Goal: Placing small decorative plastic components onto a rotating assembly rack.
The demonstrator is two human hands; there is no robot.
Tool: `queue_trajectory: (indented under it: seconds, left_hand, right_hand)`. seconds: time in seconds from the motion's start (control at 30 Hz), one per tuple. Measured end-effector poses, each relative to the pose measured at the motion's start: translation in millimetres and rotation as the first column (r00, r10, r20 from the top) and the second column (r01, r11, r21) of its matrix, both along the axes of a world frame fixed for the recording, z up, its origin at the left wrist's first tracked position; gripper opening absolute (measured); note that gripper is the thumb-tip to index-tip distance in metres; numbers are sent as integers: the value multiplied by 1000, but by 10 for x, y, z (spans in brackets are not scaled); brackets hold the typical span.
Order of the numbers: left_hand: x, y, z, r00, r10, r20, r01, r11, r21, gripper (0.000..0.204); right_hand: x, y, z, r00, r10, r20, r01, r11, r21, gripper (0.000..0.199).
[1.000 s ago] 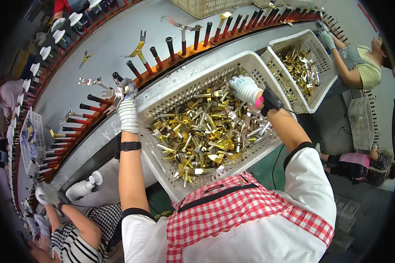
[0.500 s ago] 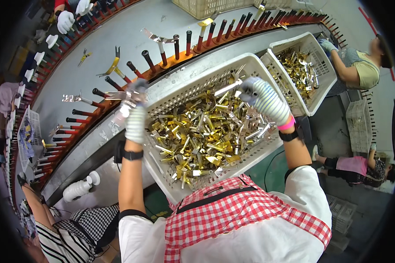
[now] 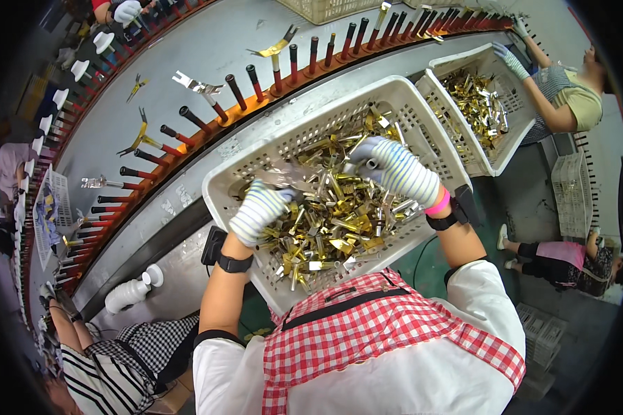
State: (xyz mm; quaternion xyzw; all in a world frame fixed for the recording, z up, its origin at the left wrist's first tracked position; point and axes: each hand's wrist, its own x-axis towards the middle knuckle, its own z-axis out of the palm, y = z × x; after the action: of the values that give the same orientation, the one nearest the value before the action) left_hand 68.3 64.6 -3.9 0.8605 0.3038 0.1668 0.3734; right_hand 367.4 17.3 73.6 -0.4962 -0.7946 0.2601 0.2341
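Observation:
My left hand, in a striped white glove, is over the left part of a white plastic crate. Its fingers are closed on a shiny silver metal piece, smeared by motion. My right hand, gloved the same way, is over the crate's right part, fingers curled round a grey metal tube piece whose round end shows. Whether it holds more than one is hidden. Beneath both hands lies a heap of gold and silver bent metal pieces.
Beyond the crate curves an orange rail of upright black-and-red pegs, some bearing forked metal pieces. At right stands another crate of similar pieces, with a co-worker beside it. A white ribbed duct is at lower left.
My left hand has come from beside the pegs down over the crate with the silver piece. The pegs and their forked pieces have shifted leftward and nearer. My right hand has moved slightly.

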Motion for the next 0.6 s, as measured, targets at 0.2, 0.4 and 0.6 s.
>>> queue_trajectory:
  seconds: [0.2, 0.4, 0.6]
  left_hand:
    - [66, -60, 294, 533, 692, 487, 332, 358, -872, 32]
    - [331, -190, 675, 544, 726, 422, 259, 333, -907, 32]
    - [372, 357, 856, 539, 629, 561, 144, 587, -797, 34]
  right_hand:
    - [-61, -109, -80, 453, -541, -709, 288, 841, -457, 26]
    - [-558, -286, -155, 319, -606, -729, 112, 788, -606, 35]
    - [-496, -369, -149, 434, -597, -675, 90, 774, -627, 35]
